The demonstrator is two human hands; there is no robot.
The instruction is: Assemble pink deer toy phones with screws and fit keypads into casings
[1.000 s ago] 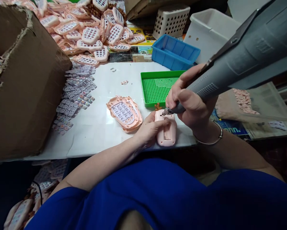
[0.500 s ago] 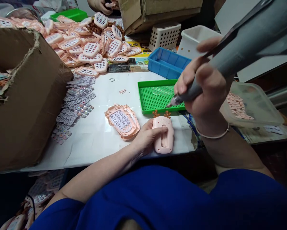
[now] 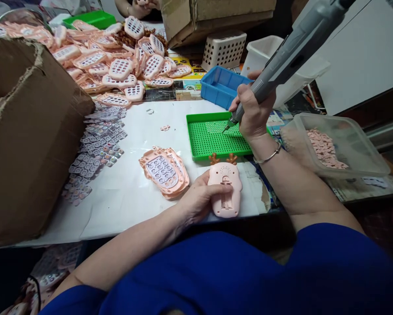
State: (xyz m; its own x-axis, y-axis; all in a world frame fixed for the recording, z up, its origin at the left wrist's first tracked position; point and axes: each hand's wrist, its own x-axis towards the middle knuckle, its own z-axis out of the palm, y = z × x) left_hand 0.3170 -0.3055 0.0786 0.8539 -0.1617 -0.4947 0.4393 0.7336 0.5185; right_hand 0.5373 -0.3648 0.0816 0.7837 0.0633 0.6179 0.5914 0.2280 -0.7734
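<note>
Pink plastic casing (image 3: 234, 203) sits back-up at the near edge of the white table (image 3: 117, 188) in the head view, grasped by the left hand (image 3: 199, 192), its thumb across the open bay. Clenched round the grey driver (image 3: 275, 65), the right hand (image 3: 257, 113) holds the tip over the green tray (image 3: 196, 146); whether they touch, I cannot tell. A light, steady grip should keep that tip true; the casing is best kept level, thumb clear of the corner holes.

tray (image 3: 199, 146) behind the toy (image 3: 231, 202), tub (image 3: 363, 155) right, carton (image 3: 48, 135) far left
</note>
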